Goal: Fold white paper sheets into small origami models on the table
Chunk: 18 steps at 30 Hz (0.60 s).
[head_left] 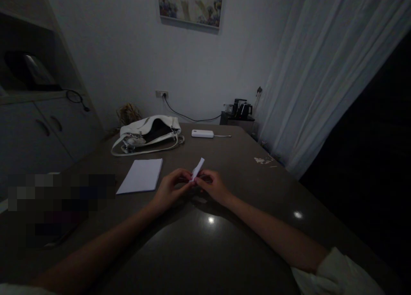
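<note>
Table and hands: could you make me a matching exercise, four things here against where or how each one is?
1. Bag
2. Paper
3. Device
4. Strip

A. Lying left of the left hand
B. Near the table's far edge, cord pointing right
C. Held between the left hand and right hand
D. Gaping open

Pairs: 1-D, 2-A, 3-B, 4-C

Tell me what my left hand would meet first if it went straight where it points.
Past the white paper strip it holds, your left hand would probably meet your right hand first, though depth is unclear.
</note>
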{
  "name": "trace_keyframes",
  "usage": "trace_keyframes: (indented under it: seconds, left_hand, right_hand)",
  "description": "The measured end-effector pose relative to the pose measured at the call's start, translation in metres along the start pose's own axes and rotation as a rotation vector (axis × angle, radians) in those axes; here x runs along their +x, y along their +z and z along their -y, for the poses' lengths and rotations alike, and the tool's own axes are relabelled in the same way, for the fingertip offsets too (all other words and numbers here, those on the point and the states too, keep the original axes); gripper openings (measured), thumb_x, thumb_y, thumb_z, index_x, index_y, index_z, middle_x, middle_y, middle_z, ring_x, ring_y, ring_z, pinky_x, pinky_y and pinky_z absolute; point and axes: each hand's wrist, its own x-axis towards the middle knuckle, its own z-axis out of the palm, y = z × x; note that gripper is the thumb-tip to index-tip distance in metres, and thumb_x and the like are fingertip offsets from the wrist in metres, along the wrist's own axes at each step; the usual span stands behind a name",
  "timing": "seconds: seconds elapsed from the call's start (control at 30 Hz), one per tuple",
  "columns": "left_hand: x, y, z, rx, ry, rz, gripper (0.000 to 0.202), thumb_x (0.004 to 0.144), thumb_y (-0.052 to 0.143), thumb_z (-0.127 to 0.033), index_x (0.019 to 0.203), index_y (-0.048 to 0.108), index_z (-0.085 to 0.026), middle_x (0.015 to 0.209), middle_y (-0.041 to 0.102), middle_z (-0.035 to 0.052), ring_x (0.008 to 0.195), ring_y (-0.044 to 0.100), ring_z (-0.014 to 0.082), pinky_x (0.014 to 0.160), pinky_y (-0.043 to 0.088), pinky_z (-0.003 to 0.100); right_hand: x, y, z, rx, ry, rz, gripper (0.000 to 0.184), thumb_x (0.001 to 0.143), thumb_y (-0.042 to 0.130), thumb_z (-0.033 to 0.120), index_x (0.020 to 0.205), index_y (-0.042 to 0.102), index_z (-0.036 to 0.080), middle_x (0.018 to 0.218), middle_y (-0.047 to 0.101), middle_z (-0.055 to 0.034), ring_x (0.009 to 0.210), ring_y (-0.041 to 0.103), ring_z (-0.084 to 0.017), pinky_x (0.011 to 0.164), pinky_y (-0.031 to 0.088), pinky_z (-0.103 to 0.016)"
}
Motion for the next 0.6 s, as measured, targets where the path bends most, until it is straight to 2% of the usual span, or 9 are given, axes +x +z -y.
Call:
trace_keyframes:
  seconds: [0.6]
  left_hand:
    - [0.0005, 0.0001, -0.0019, 0.015, -0.05, -0.002, 0.018, 0.078, 0.063, -0.031, 0.088, 0.06, -0.016, 0.087, 0.062, 0.0028, 0.084, 0.062, 0.0183, 0.081, 0.051, 0.036]
  right_hand:
    - [-0.0007, -0.0004, 0.0024, -0.017, -0.007, 0.005, 0.029, 0.073, 0.062, 0.039, 0.087, 0.062, 0.014, 0.076, 0.062, -0.0042, 0.064, 0.06, -0.014, 0.048, 0.048, -0.022]
